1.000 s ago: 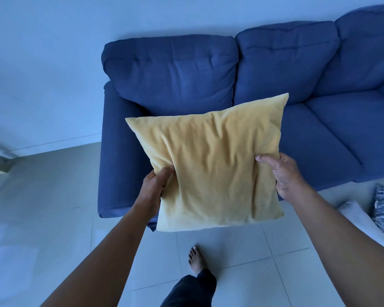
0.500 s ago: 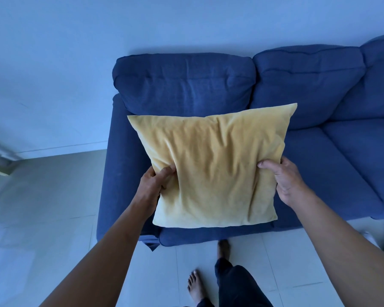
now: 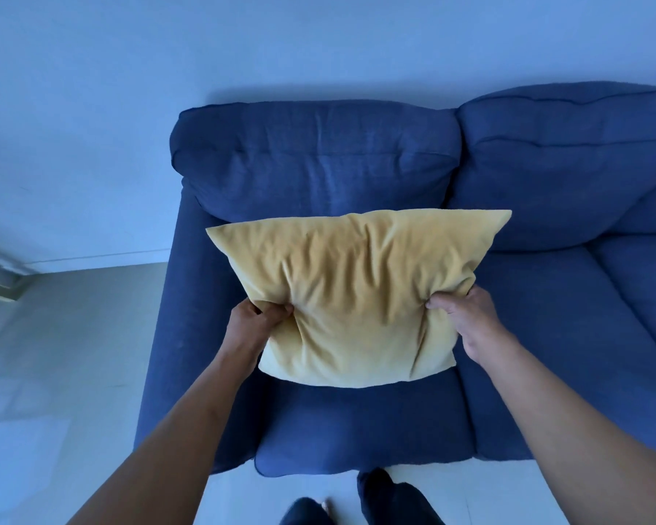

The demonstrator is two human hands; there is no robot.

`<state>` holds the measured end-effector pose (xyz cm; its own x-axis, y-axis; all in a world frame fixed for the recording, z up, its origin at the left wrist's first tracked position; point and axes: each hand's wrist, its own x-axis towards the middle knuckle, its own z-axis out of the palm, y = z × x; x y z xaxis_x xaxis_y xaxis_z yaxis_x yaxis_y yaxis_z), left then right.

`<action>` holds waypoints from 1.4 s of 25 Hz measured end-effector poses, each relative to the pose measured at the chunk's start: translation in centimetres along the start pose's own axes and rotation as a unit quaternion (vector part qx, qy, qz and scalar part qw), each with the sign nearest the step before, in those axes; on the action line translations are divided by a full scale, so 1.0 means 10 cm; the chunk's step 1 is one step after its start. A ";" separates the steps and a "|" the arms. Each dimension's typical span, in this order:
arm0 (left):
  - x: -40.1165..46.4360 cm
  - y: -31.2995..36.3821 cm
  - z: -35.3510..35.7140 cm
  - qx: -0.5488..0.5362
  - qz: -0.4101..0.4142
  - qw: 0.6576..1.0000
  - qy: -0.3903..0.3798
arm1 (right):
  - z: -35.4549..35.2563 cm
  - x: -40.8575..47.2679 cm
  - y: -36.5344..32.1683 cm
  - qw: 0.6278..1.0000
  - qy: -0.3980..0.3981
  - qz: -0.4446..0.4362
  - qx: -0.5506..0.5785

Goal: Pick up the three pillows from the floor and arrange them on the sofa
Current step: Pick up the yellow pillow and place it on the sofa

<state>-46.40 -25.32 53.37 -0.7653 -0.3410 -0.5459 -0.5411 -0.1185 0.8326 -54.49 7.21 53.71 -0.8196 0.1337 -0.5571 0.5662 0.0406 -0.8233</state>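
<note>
A yellow pillow [image 3: 356,293] hangs over the leftmost seat of the blue sofa [image 3: 360,426], its top edge close to the back cushion [image 3: 315,157]. My left hand [image 3: 256,318] pinches the pillow's left side and my right hand [image 3: 466,320] pinches its right side. The fabric bunches where both hands grip. The other two pillows are out of view.
The sofa's left armrest [image 3: 167,335] stands beside pale floor tiles [image 3: 61,354] and a white wall [image 3: 91,108]. A second seat and back cushion [image 3: 569,172] extend to the right. My legs [image 3: 391,502] stand right at the sofa's front edge.
I have stepped up to the sofa and carried the yellow pillow forward and down over the left seat. The pillows on the floor at the right have left the view.
</note>
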 end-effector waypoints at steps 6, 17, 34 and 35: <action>0.70 0.11 0.17 0.003 0.006 0.999 0.037 | 0.23 0.72 -0.16 1.000 -0.007 -0.007 -0.021; 2.00 0.08 0.27 0.076 -0.054 0.996 0.015 | 0.68 1.97 -0.03 0.989 -0.033 0.039 -0.139; 2.44 0.93 -0.30 0.053 0.084 0.978 0.183 | 0.59 2.31 -1.04 0.972 0.129 -0.134 -0.146; 2.43 0.98 -0.30 0.023 0.079 0.980 0.181 | 0.60 2.31 -1.07 0.975 0.134 -0.133 -0.114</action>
<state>-69.22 -37.57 48.52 -0.6716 -0.6613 -0.3341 -0.4464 0.0012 0.8948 -80.03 3.91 48.99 -0.9050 0.3421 -0.2529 0.3663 0.3242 -0.8722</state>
